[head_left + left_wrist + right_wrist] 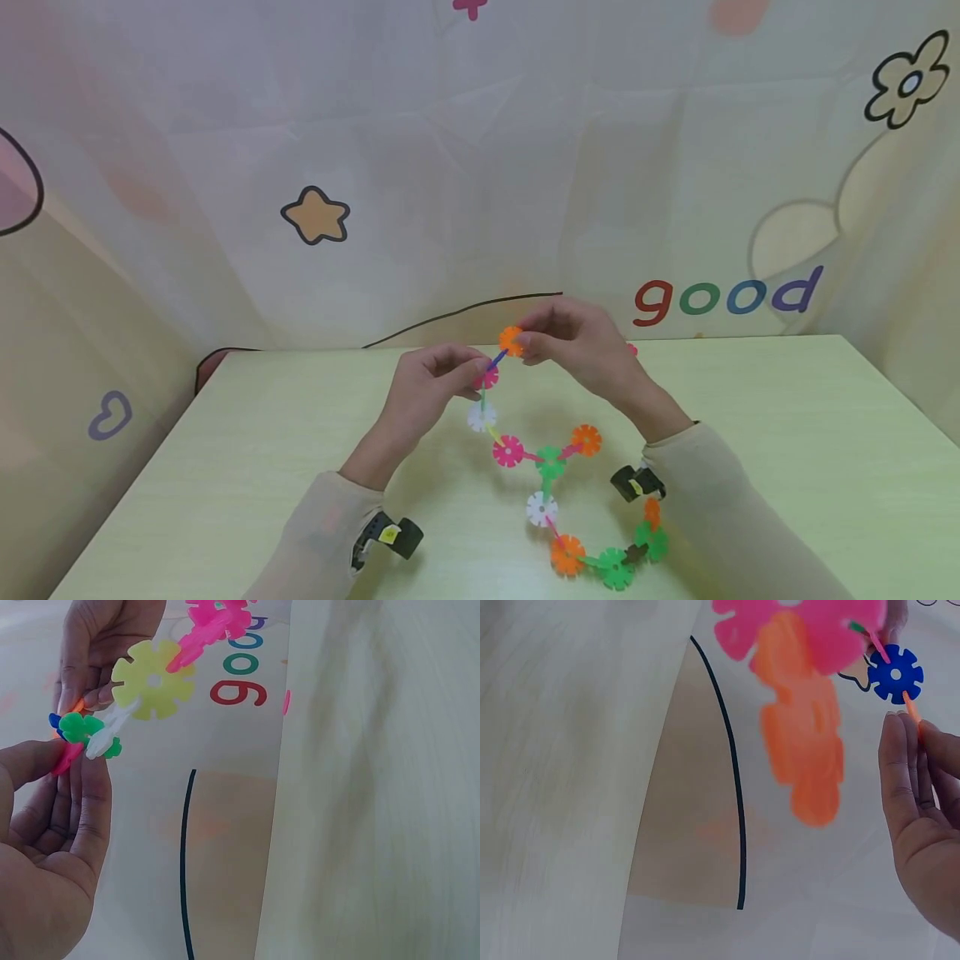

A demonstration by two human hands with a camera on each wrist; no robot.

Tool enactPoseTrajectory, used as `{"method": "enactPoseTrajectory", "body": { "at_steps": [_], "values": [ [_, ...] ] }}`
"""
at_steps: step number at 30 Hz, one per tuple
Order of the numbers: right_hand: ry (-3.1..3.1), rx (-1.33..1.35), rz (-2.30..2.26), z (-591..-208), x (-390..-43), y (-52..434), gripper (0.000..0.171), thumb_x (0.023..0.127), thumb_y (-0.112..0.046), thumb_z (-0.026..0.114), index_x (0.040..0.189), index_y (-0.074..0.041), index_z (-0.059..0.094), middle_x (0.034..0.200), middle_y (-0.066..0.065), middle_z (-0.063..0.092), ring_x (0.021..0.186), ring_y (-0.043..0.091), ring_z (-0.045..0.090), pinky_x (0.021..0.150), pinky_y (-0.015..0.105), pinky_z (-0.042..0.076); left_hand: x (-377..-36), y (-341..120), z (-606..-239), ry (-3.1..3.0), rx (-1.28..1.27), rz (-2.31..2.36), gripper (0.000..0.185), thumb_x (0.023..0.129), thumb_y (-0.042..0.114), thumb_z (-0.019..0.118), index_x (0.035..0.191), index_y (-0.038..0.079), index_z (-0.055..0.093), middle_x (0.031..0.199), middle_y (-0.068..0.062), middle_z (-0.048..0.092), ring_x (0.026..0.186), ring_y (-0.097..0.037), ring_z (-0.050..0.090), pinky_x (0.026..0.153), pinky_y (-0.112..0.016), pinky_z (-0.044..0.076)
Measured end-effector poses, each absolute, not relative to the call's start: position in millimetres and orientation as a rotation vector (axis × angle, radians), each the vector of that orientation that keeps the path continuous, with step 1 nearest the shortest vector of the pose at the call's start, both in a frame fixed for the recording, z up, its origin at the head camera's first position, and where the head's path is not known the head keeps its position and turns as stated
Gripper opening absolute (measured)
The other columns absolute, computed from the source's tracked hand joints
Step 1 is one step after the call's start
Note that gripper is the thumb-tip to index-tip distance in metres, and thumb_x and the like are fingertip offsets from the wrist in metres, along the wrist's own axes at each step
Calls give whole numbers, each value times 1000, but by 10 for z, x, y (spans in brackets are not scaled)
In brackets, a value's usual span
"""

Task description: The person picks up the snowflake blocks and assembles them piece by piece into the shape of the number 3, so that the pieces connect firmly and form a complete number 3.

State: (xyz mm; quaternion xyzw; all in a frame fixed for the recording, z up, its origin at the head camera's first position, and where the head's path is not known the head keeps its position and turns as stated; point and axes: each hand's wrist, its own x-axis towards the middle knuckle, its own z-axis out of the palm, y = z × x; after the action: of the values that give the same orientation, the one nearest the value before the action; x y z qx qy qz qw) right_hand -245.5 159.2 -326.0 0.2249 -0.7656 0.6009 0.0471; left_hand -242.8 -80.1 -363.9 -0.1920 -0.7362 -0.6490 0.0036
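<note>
Snowflake-disc chain (551,475): near end rests on the table (787,433), far end lifted above mid-table. Left hand (431,383) pinches a pink disc (487,377); right hand (577,337) pinches the orange end disc (511,339). Judged light, stiff plastic, joints likely to pop; grip disc faces. Open table left and right; curtain (480,167) close behind.

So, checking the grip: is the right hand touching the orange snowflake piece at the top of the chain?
Touching. The head view shows the right hand pinching the orange snowflake piece.
</note>
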Motion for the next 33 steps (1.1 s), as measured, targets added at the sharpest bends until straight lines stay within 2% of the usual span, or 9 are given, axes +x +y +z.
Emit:
{"method": "enactPoseTrajectory", "body": {
  "at_steps": [9,16,27,33],
  "values": [
    [-2269,734,1866,-3288,-2437,1556,15,98,2,74,112,5,69,99,16,75,87,27,75,85,39,65,-2422,-803,-3634,-2294,-629,-1974,17,101,12,75,109,-2,77,96,-10,76,81,-23,74,82,-32,64],
    [-2278,751,1813,-3309,-2441,1517,12,99,1,73,110,4,70,98,15,75,86,28,74,84,37,65,-2419,-792,-3625,-2286,-607,-1959,15,100,10,76,108,-3,78,93,-10,75,79,-22,73,80,-32,64],
    [-2323,712,1756,-3310,-2423,1491,11,99,-1,75,109,0,71,98,11,76,91,45,74,85,36,64,-2411,-780,-3623,-2279,-585,-1977,14,100,9,76,106,-4,77,92,-10,75,78,-21,72,78,-31,64],
    [-2345,696,1746,-3320,-2423,1496,11,99,-3,75,109,-1,71,97,11,76,86,29,76,86,38,64,-2415,-779,-3637,-2279,-585,-1986,13,99,8,76,105,-4,77,92,-10,75,80,-22,72,79,-32,65]
  ]
}}
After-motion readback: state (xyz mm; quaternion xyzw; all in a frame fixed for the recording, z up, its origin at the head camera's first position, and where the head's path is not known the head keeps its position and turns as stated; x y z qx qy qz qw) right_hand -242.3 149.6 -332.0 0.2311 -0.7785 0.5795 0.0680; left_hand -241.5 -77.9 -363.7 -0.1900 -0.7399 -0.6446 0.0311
